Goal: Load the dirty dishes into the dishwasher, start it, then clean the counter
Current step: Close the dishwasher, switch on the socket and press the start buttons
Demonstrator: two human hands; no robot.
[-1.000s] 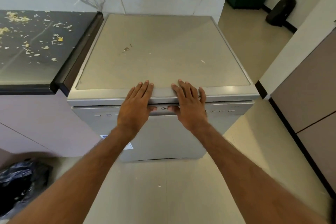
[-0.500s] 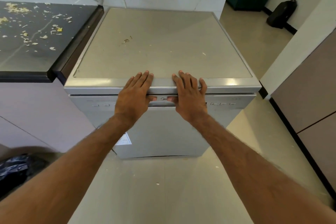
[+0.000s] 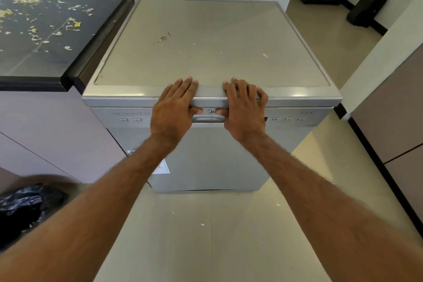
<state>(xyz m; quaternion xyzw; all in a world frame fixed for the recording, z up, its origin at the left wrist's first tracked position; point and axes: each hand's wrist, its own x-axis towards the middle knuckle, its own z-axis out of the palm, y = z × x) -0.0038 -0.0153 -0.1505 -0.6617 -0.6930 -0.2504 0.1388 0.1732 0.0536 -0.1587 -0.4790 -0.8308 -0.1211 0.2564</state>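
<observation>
Silver square-topped metal dishwasher right of dark scrap-strewn counter. Left grip, right grip: fingers flat on near top edge, thumbs pressing door front.

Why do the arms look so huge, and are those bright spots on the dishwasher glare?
Head view: the wide-angle lens stretches the near forearms and slants the cabinet lines; head view: bright patches on the dishwasher rim are reflected light; left hand, right hand and counter crumbs look sharp.
</observation>
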